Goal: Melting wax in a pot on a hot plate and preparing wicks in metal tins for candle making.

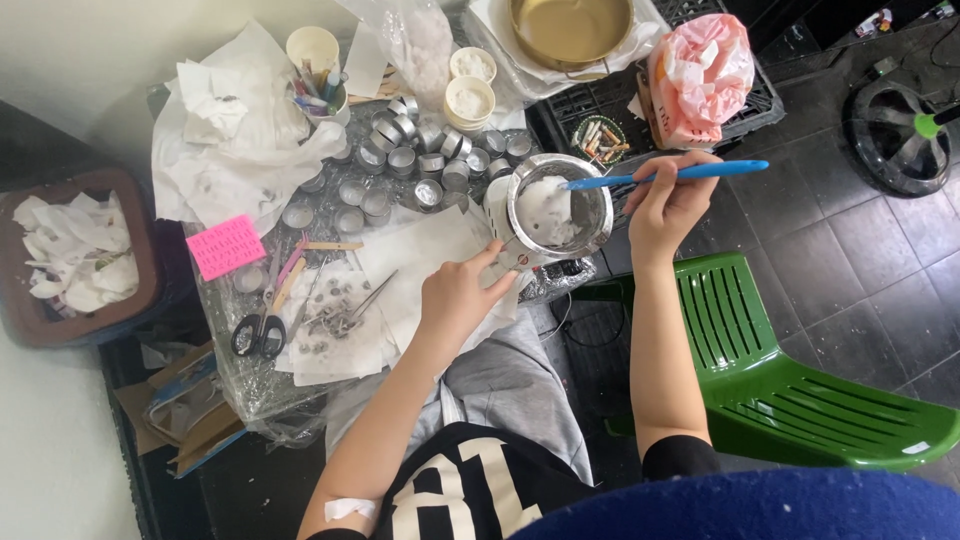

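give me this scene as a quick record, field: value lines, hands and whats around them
left hand: steadies the metal pot from the near side
right hand: holds a blue tool, its tip inside the pot
pot contents: white lumpy material
table: covered in clear plastic, with paper sheets
behind pot: cluster of small metal cups
near left edge: black-handled scissors, pink card
right of person: green plastic chair
far left: brown bin of paper scraps

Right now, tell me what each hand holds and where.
Left hand grips the metal pot by its near side; right hand holds the blue stick mid-shaft.
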